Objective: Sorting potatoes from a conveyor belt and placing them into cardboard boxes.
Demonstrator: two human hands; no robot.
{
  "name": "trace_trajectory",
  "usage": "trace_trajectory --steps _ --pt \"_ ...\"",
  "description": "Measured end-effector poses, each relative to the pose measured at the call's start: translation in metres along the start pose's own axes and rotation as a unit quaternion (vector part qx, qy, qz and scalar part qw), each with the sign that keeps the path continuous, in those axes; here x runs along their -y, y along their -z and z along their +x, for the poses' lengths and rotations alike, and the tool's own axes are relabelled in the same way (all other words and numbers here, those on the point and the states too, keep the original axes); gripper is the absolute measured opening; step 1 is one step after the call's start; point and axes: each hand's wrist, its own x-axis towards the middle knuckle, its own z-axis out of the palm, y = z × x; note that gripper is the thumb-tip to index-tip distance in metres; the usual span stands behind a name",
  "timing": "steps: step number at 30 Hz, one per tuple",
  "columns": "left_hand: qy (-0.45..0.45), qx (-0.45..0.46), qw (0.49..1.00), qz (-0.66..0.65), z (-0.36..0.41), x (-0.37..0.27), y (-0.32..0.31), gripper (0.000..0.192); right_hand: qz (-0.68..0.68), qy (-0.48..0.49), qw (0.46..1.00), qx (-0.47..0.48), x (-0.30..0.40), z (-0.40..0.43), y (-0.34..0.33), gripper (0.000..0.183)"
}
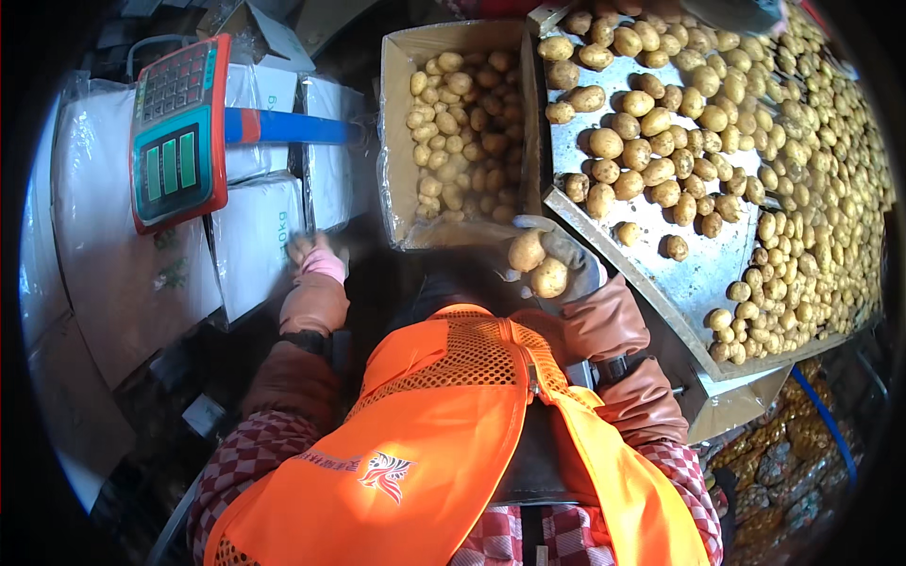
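Note:
My gloved right hand (566, 258) holds two potatoes (538, 263) in its palm, just below the near right corner of an open cardboard box (453, 237). Inside that box, lined with clear film, lies a layer of potatoes (442, 127). To the right a metal sorting table (644, 244) bears loose potatoes (658, 170), heaped thickly towards its far right side. My left hand (315, 255), blurred, is beside a white film-wrapped box (258, 240) at the left; whether it touches the box or holds anything is unclear.
A scale's red and teal display head (177, 134) stands on a blue pole (304, 129) over white wrapped boxes (134, 247). The table's raised metal rim (623, 276) runs close to my right forearm. Another person's gloved hand (743, 10) shows at the top right.

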Motion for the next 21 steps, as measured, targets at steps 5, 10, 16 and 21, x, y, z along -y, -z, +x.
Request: trace_trajectory --steps 5,10,16,21 --pt "0.024 0.256 0.876 -0.408 0.068 -0.061 0.056 0.072 0.083 0.046 0.995 0.044 0.003 -0.009 -0.007 0.063" --pt "-0.074 0.319 0.831 -0.450 0.110 -0.124 0.030 0.052 0.183 0.179 0.965 -0.055 0.008 -0.013 -0.012 0.056" --pt "-0.157 0.292 0.889 -0.317 0.129 -0.134 0.013 0.038 0.194 0.312 0.929 -0.037 0.020 -0.020 -0.010 0.067" --pt "-0.294 0.270 0.880 -0.258 0.143 -0.149 0.036 0.044 0.235 0.401 0.885 -0.018 0.022 -0.050 -0.001 0.055"
